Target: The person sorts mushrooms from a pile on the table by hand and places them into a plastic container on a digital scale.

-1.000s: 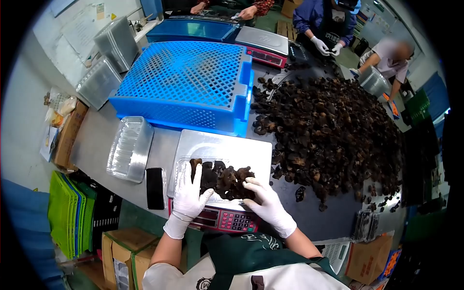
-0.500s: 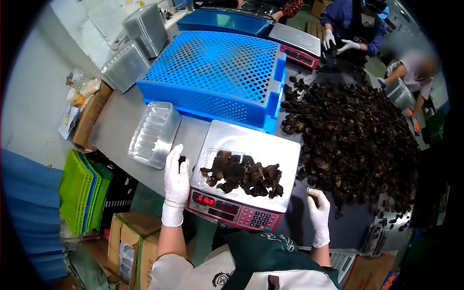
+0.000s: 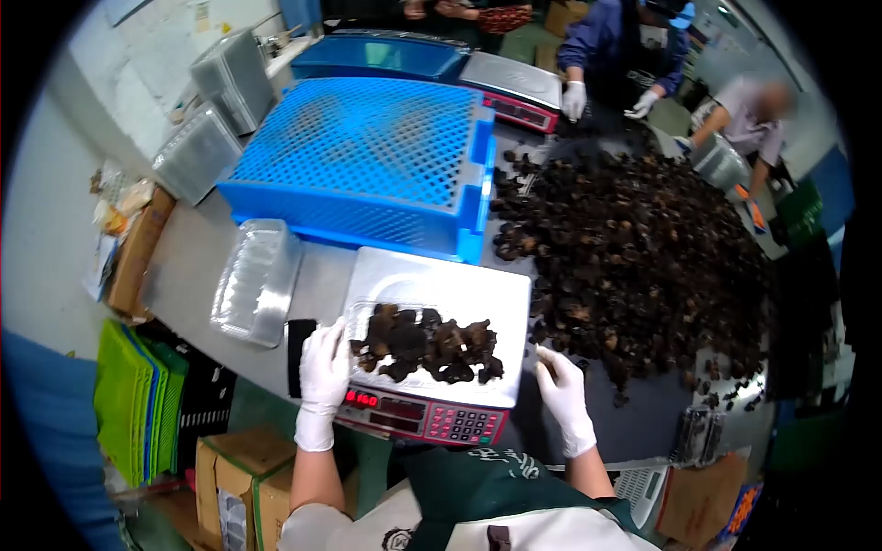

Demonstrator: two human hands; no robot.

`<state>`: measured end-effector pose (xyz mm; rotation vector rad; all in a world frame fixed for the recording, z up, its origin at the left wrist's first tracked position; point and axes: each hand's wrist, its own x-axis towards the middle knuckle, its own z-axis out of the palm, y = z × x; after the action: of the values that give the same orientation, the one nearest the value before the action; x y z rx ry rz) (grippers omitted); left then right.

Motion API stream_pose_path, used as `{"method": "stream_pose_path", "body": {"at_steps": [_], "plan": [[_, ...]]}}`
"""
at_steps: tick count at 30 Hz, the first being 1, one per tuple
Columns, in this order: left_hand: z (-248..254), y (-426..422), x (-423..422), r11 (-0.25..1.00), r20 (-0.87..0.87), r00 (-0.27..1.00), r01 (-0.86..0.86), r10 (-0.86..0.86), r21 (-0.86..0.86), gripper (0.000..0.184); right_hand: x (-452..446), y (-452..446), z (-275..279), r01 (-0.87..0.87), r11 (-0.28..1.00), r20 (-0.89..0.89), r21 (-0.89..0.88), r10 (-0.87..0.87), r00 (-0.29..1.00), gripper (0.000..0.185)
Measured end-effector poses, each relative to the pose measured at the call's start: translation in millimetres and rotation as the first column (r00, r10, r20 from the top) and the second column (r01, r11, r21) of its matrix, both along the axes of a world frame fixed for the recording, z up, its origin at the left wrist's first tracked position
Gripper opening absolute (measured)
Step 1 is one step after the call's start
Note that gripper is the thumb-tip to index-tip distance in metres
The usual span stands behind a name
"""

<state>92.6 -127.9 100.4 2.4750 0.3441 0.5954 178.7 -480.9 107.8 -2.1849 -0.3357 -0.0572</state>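
Note:
A clear plastic tray (image 3: 432, 378) of dark wood ear mushrooms (image 3: 409, 342) rests on the silver platform of a red digital scale (image 3: 381, 418). The red display appears to read 0.160. My left hand (image 3: 323, 372), in a white glove, is at the platform's left edge beside the tray, its fingers stretched and close together. No piece shows in it; whether it touches the tray is unclear. My right hand (image 3: 562, 395), also gloved, hovers off the scale's right side near the mushroom pile (image 3: 643, 266), fingers loosely bent with a gap at the thumb and nothing visible inside.
A black flat rectangle (image 3: 299, 354) lies left of my left hand. Stacked clear trays (image 3: 255, 285) stand beyond it. An upturned blue crate (image 3: 354, 220) sits behind the scale, with a second scale (image 3: 510, 83) farther back. Two co-workers (image 3: 620, 55) (image 3: 749, 119) are across the table.
My view has shifted, moving the table leftward in it. My left hand has come down along the scale's left side; the dark piece at its fingertips no longer shows. The right hand remains beside the scale.

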Motion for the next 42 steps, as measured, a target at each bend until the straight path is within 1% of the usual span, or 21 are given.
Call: {"method": "stream_pose_path", "body": {"at_steps": [1,3,7,9,10,12,13,16,19,21,23,24,25,26,27,29,31,33,36,39,42], "plan": [[-1,-1,0,1.000,0.000,1.000,-0.004,0.004,0.004,0.029,9,-7,-10,0.047,0.998,0.040,-0.033,-0.046,0.998,0.021],[-1,-2,2,1.000,-0.029,1.000,-0.010,0.010,0.014,0.032,24,-19,-33,0.143,0.982,-0.093,-0.123,-0.155,0.984,0.025],[0,-3,3,1.000,-0.038,0.999,-0.012,0.011,-0.008,0.039,25,-4,-52,-0.103,0.959,-0.071,-0.263,0.087,0.994,0.038],[2,-4,4,1.000,-0.043,0.999,-0.001,0.001,-0.006,0.039,18,8,-76,-0.123,0.876,0.078,-0.467,0.180,0.981,0.037],[2,-4,3,1.000,-0.073,0.997,-0.004,0.004,0.000,0.039,18,7,-86,-0.120,0.876,0.080,-0.466,0.177,0.981,0.037],[3,-2,3,1.000,-0.090,0.996,0.006,-0.005,0.006,0.037,22,8,-93,0.009,0.990,-0.169,-0.138,-0.033,0.985,0.034],[3,-2,2,1.000,-0.089,0.996,0.005,-0.004,0.009,0.037,26,5,-94,0.118,0.990,-0.285,0.081,-0.090,0.954,0.030],[4,-2,2,0.999,-0.023,0.999,0.038,-0.038,0.006,0.032,30,-1,-58,0.385,0.817,-0.535,0.430,-0.113,0.837,0.035],[4,-4,3,1.000,-0.026,0.999,0.019,-0.018,0.013,0.032,21,2,-16,0.348,0.683,-0.551,0.643,0.097,0.829,0.034],[4,-5,6,1.000,-0.024,1.000,0.012,-0.012,0.011,0.032,9,18,12,0.242,0.691,-0.445,0.681,0.128,0.886,0.033],[6,-6,6,1.000,-0.025,1.000,0.016,-0.015,0.011,0.032,-3,25,22,0.031,0.831,-0.317,0.555,0.177,0.932,0.034],[6,-5,7,0.999,-0.026,0.999,0.024,-0.023,0.041,0.032,-3,31,20,-0.152,0.903,-0.074,0.402,0.197,0.978,0.037],[6,-5,7,0.999,-0.018,1.000,0.025,-0.025,0.022,0.032,-3,38,18,-0.286,0.937,0.167,0.199,0.255,0.952,0.040],[3,-4,7,0.999,-0.018,1.000,0.020,-0.019,0.032,0.032,-2,45,21,-0.357,0.927,0.271,-0.113,0.375,0.887,0.045],[1,-3,6,0.999,-0.018,1.000,0.015,-0.015,0.041,0.032,-5,59,37,-0.367,0.805,0.208,-0.467,0.503,0.839,0.049],[1,-3,5,0.999,-0.015,1.000,0.026,-0.025,0.040,0.034,-19,76,30,-0.430,0.695,0.079,-0.577,0.571,0.817,0.053],[2,-3,4,0.999,-0.011,0.999,0.032,-0.031,0.040,0.035,-20,74,33,-0.477,0.687,0.066,-0.548,0.604,0.794,0.057],[2,1,1,0.999,-0.025,0.999,0.029,-0.029,0.026,0.037,-16,65,35,-0.514,0.752,0.052,-0.412,0.583,0.811,0.056],[7,4,-3,1.000,-0.007,1.000,-0.020,0.020,-0.006,0.037,-9,41,35,-0.388,0.919,0.136,-0.074,0.395,0.909,0.039],[10,12,-5,0.998,0.019,0.998,-0.058,0.058,-0.013,0.036,-7,20,24,-0.189,0.932,0.045,0.310,0.185,0.982,0.031],[14,19,-6,0.996,0.067,0.994,-0.088,0.087,0.010,0.033,-7,5,16,-0.018,0.963,-0.119,0.268,0.052,0.991,0.026]]}}
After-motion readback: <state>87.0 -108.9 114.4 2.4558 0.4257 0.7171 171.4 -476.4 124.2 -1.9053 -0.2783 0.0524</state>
